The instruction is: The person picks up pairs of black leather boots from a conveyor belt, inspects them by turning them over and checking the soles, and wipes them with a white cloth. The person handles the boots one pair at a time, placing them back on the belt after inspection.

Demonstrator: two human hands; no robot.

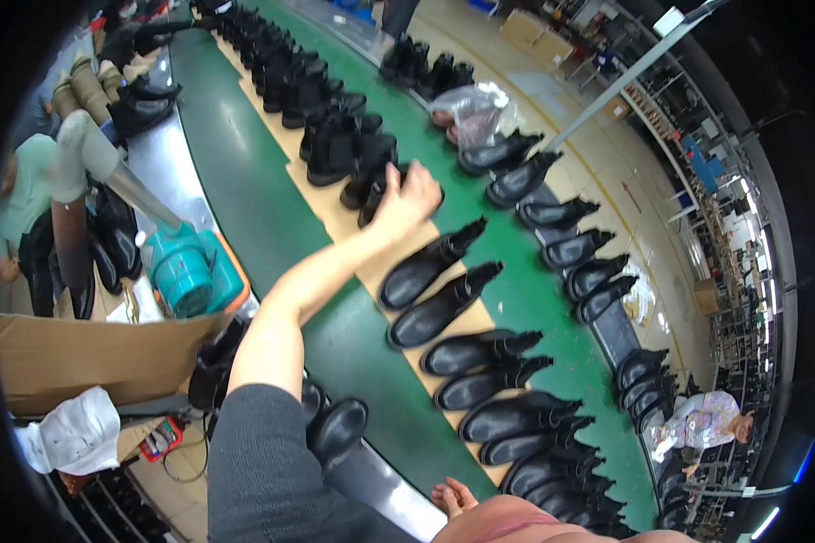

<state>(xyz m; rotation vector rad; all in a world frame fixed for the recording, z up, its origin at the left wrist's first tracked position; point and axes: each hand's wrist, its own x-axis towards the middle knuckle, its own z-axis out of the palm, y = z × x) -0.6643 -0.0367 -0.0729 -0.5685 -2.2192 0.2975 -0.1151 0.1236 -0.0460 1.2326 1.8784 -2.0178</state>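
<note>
My left hand point(411, 197) reaches far out over a green conveyor belt point(335, 357), its fingers closed around a black boot point(369, 215) that the hand partly covers. The boot is on a tan cardboard strip point(371, 262) running along the belt, at the near end of a row of black boots point(330, 156). Nearer to me, a pair of black ankle boots point(435, 271) lies across the strip, with several similar pairs after it. My right hand point(455, 497) is low at the bottom edge, fingers loosely bent and apart, with nothing seen in them.
More black boots point(575, 246) line a grey ledge along the belt's far side, near a clear plastic bag point(480, 113). Left of the belt stand a teal machine point(186, 271), a cardboard panel point(100, 362) and loose boots point(340, 430). Another person point(702, 423) is at the right.
</note>
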